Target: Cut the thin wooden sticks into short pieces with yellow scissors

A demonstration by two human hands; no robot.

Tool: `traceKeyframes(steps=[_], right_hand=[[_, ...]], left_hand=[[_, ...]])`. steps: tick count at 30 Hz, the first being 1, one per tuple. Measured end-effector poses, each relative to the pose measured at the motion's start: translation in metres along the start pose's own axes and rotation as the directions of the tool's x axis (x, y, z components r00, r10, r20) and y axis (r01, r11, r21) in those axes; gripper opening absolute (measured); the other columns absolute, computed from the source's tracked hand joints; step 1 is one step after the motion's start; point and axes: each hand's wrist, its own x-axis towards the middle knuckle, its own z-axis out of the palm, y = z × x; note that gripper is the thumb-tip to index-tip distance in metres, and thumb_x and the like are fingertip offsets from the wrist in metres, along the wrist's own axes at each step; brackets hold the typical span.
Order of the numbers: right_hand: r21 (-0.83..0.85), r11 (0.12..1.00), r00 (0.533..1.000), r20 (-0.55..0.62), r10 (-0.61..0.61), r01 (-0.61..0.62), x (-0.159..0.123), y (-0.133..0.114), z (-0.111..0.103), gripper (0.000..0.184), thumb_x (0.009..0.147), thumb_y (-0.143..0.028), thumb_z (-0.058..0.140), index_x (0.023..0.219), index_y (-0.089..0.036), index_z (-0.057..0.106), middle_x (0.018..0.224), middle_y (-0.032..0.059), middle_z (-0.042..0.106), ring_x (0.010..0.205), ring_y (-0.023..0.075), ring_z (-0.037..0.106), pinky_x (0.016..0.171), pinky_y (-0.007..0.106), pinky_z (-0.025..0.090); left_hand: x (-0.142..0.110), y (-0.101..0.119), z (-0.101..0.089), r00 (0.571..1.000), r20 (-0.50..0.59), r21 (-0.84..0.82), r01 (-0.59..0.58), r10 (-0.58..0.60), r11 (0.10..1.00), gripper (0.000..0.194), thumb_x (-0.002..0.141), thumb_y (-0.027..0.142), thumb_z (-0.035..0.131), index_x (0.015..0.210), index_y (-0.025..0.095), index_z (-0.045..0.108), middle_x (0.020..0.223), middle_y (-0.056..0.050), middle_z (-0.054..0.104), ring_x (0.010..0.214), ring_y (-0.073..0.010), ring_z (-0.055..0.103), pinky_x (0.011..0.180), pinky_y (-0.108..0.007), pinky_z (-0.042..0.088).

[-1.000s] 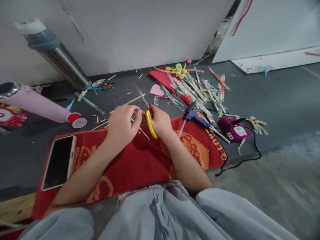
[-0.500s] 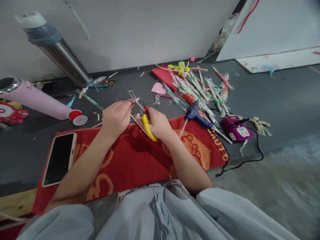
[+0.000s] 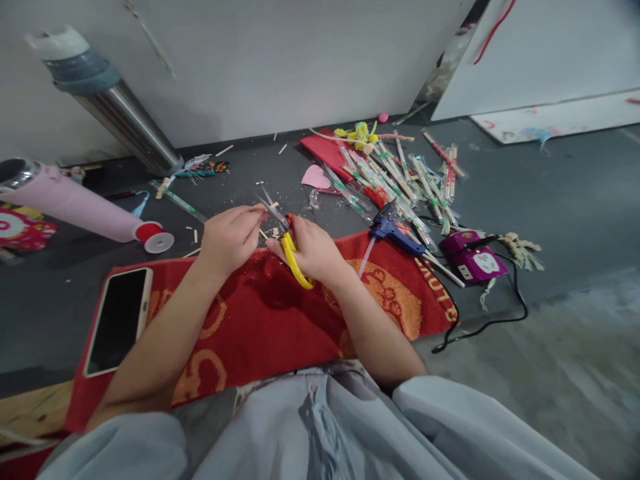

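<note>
My right hand [image 3: 320,250] is closed round the yellow handle of a pair of scissors [image 3: 295,267]. Their metal blades stand slightly apart and point away from me, toward the upper left. Close to the blades, my left hand [image 3: 230,240] is closed, thumb and fingertips pinched together. Whatever sits in that pinch is too small or hidden to make out. A short length of a thin pale stick [image 3: 263,234] shows between the two hands. Small cut pale pieces [image 3: 274,232] and crumbs lie on the dark table around the blades.
A red towel [image 3: 260,320] lies under my forearms, with a phone [image 3: 120,320] at left. Right stand a blue glue gun [image 3: 395,233], wrapped chopsticks [image 3: 395,173] and a purple power socket [image 3: 473,257] with a black cord. Left are a steel thermos [image 3: 135,120] and a pink tumbler [image 3: 75,200].
The scissors have shifted slightly and the right thumb shows more plainly beside the handle. The long pale stick seen under the right hand now shows only in a short part.
</note>
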Motion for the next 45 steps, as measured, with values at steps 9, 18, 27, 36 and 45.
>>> traceKeyframes(steps=[9,18,27,36,45], right_hand=[[-0.046,0.993,0.993,0.034,0.110,-0.109,0.002,-0.005,0.000,0.050,0.091,-0.062,0.042,0.099,-0.015,0.055,0.095,0.0114,0.069,0.085,0.0233,0.065,0.069,0.028,0.037],[-0.033,0.982,0.982,0.030,0.187,-0.186,0.003,-0.007,0.000,0.049,0.090,-0.063,0.043,0.092,-0.017,0.059,0.092,0.0125,0.071,0.083,0.0260,0.067,0.065,0.029,0.036],[0.175,0.942,0.953,-0.042,0.299,-0.288,0.006,0.002,-0.003,0.042,0.092,-0.056,0.041,0.081,-0.020,0.058,0.081,0.0074,0.070,0.076,0.0211,0.065,0.064,0.026,0.037],[0.204,0.945,0.964,-0.011,0.264,-0.256,0.009,0.003,0.006,0.036,0.094,-0.046,0.039,0.089,-0.019,0.063,0.085,0.0070,0.072,0.073,0.0181,0.064,0.064,0.025,0.038],[0.131,0.957,0.966,0.053,0.254,-0.259,0.008,-0.002,0.002,0.021,0.087,-0.033,0.052,0.093,-0.017,0.063,0.088,0.0086,0.073,0.073,0.0196,0.064,0.062,0.025,0.037]], left_hand=[[0.001,0.000,0.000,1.000,0.025,0.076,-0.008,0.006,0.997,0.030,0.092,0.028,0.040,0.091,0.021,0.068,0.084,-0.009,0.071,0.082,-0.0222,0.067,0.073,-0.035,0.051],[0.003,0.008,-0.005,0.999,0.039,0.178,0.009,-0.016,0.984,0.029,0.094,0.032,0.038,0.094,0.023,0.065,0.080,-0.008,0.066,0.081,-0.0238,0.064,0.072,-0.037,0.047],[-0.013,0.049,0.007,0.988,-0.153,-0.081,0.016,-0.028,0.997,0.022,0.084,0.038,0.052,0.096,0.019,0.049,0.090,-0.010,0.060,0.087,-0.0240,0.059,0.079,-0.041,0.049],[-0.021,0.050,0.047,0.945,0.260,-0.568,0.318,-0.201,0.759,0.096,0.065,0.053,0.074,0.141,0.016,0.029,0.145,-0.021,0.037,0.142,-0.0364,0.031,0.117,-0.056,0.028],[-0.025,0.036,0.061,0.938,0.323,-0.620,0.309,-0.123,0.721,0.059,0.052,0.059,0.081,0.094,0.021,0.065,0.106,-0.010,0.064,0.111,-0.0306,0.061,0.097,-0.045,0.053]])
